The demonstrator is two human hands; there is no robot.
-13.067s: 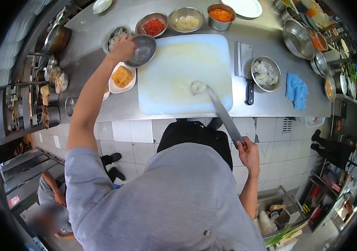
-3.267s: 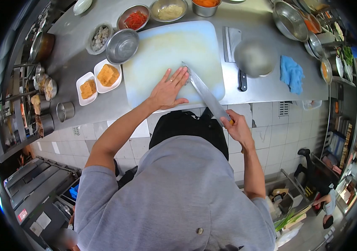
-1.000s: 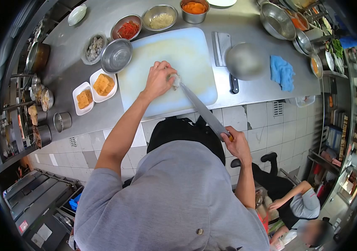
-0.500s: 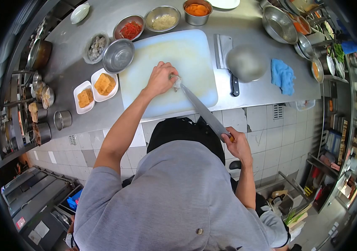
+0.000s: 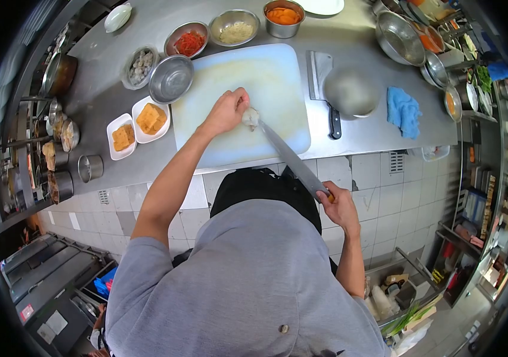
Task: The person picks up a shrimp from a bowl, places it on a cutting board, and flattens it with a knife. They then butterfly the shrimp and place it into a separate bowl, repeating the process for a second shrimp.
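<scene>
A long knife (image 5: 293, 160) slants from the front edge up over the white cutting board (image 5: 284, 77). My right hand (image 5: 338, 205) is wrapped round its handle. The blade's tip touches or nearly touches a small pale, translucent piece of food (image 5: 250, 118) on the board. Just left of that piece is my left hand (image 5: 228, 111), with its fingers pressed together in a pinch; what they hold, if anything, is too small to make out. An empty metal bowl (image 5: 171, 79) overlaps the board's upper left corner.
A cleaver (image 5: 320, 74), an upturned round metal bowl (image 5: 351, 90) and a blue cloth (image 5: 404, 112) lie right of the board. Bowls of red strips (image 5: 189, 43), pale shreds (image 5: 234, 31) and orange slices (image 5: 283, 16) stand behind. Left are two white trays (image 5: 129, 156) with golden blocks.
My left hand has shifted slightly up and left, off the pale piece, which now shows more fully. The knife and my right hand are almost unmoved. The view has shifted a little.
</scene>
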